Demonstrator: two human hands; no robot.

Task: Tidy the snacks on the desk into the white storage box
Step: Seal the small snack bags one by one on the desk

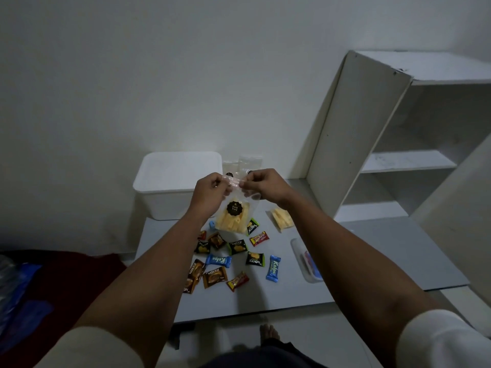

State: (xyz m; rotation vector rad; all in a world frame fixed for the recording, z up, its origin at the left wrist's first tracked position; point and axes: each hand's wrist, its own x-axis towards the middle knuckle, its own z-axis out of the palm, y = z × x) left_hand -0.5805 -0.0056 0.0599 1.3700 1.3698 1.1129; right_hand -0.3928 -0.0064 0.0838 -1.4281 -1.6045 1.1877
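Head view: both hands [233, 185] pinch a clear snack bag [233, 216] above scattered wrapped snacks [233, 258], white storage box [170, 197] behind.

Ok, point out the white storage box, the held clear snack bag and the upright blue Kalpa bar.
white storage box [170, 201]: head view, front wall.
clear snack bag [230, 220]: head view, yellow contents.
blue Kalpa bar [274, 268]: head view, wrapper middle.

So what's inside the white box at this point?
Nothing can be made out inside the white box: only pale inner walls and floor show. The near part of the floor is hidden by the front wall, and the left hand covers its right corner.
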